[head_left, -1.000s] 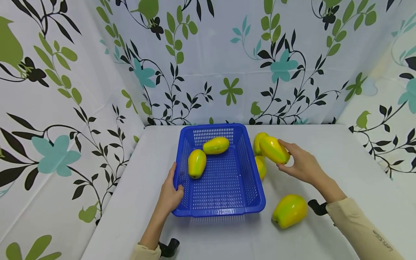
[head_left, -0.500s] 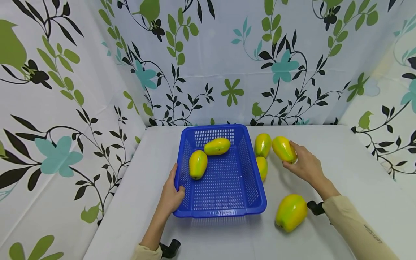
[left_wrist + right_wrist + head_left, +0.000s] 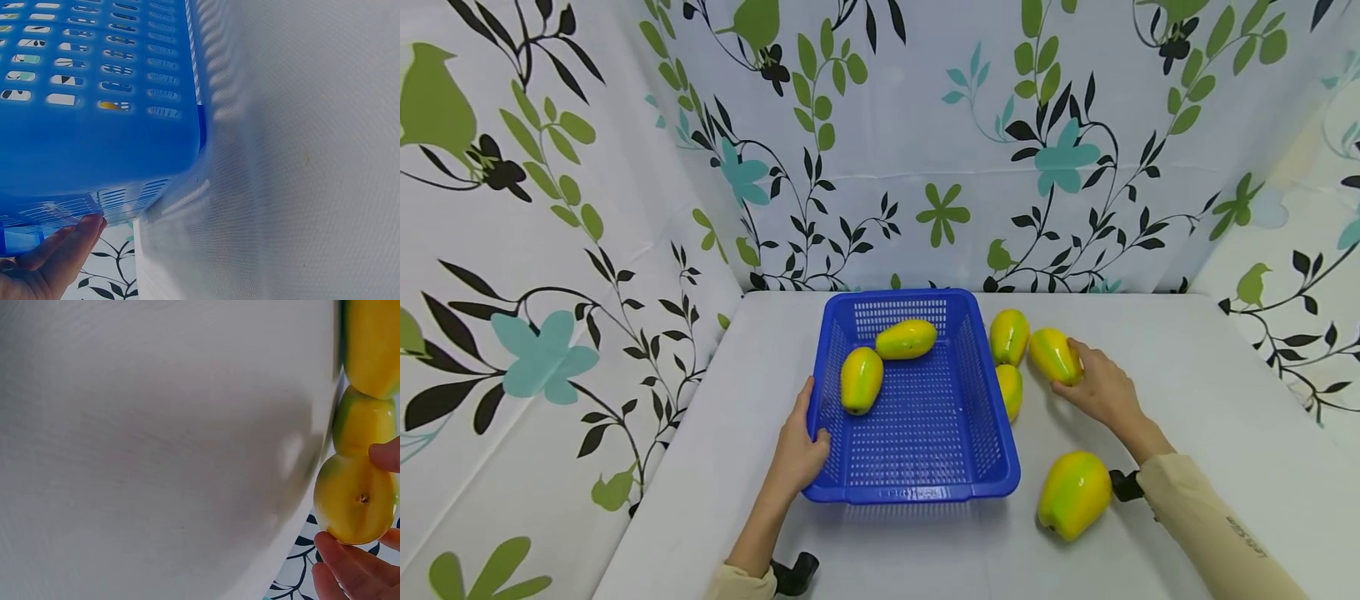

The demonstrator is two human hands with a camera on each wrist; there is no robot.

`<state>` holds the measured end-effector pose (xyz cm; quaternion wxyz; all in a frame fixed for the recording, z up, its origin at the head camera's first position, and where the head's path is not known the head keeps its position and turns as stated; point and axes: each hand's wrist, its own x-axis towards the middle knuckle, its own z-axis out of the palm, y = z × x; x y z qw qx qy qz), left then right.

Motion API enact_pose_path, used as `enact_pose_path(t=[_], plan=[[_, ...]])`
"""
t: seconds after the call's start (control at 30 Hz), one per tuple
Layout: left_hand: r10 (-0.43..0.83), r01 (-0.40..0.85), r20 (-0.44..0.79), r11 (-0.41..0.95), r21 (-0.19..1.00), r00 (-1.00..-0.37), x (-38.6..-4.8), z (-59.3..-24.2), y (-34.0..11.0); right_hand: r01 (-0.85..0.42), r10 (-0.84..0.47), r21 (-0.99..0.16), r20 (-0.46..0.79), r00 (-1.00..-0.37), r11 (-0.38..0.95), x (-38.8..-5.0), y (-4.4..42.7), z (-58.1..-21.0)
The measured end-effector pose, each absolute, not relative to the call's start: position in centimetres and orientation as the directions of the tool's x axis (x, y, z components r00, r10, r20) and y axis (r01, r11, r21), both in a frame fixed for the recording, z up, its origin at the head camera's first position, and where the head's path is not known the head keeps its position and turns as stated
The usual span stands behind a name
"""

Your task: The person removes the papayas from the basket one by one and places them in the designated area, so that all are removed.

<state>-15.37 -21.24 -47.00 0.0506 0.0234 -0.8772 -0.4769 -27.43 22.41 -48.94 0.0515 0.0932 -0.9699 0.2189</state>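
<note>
In the head view a blue perforated plastic basket stands on the white table. My left hand grips its left rim, thumb over the edge; the left wrist view shows those fingers along the outer wall. Two yellow-green papayas lie inside, one at the left and one at the back. Right of the basket, my right hand holds another papaya between thumb and fingers, low at the tabletop. Whether it touches the table I cannot tell. Beside it are two more papayas, a far one and a partly hidden one.
A larger papaya lies nearer me on the right, close to my right wrist. White tabletop extends to the right. A leaf-patterned curtain hangs behind and along both sides of the table.
My right hand has moved the held papaya right and down, away from the two papayas by the basket. The near papaya has turned slightly. My left hand keeps its grip.
</note>
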Motion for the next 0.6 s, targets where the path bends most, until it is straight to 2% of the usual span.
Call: enact_pose_path(t=[0.37, 0.6], plan=[[-0.086, 0.011, 0.069, 0.549, 0.836, -0.994, -15.37, -47.22, -21.16, -0.2, -0.16, -0.424, 0.128, -0.979, 0.883, -27.27, 22.49, -49.53], [-0.082, 0.015, 0.071, 0.54, 0.842, -0.994, -15.43, -47.26, -21.31, -0.214, -0.177, -0.389, 0.128, -0.976, 0.896, -27.68, 22.04, -48.68]])
